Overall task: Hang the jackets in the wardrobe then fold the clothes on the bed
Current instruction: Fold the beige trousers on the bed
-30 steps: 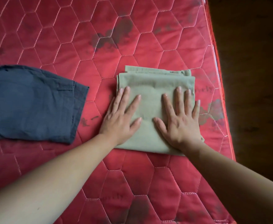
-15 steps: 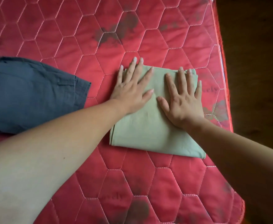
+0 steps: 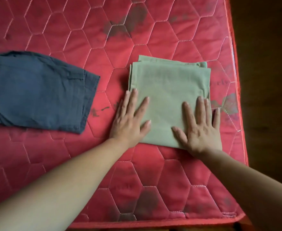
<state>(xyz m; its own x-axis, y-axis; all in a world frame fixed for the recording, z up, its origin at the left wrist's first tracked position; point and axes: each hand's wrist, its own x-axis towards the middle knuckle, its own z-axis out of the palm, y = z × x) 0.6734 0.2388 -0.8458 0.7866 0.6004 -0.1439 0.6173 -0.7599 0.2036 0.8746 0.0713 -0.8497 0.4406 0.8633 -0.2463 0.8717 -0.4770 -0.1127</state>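
My left hand point(image 3: 130, 124) and right hand point(image 3: 202, 130) are pressing flat, fingers spread, on the green cloth point(image 3: 168, 84). It's looking soft and light; I'm favouring its side edges.

One folded green garment point(image 3: 168, 90), one dark blue garment point(image 3: 36, 90), two garments in all, one bed point(image 3: 70, 155) with one red quilted mattress, two grips recorded, left grip point(image 3: 128, 125), right grip point(image 3: 202, 132), one strip of dark floor point(image 3: 267, 80).
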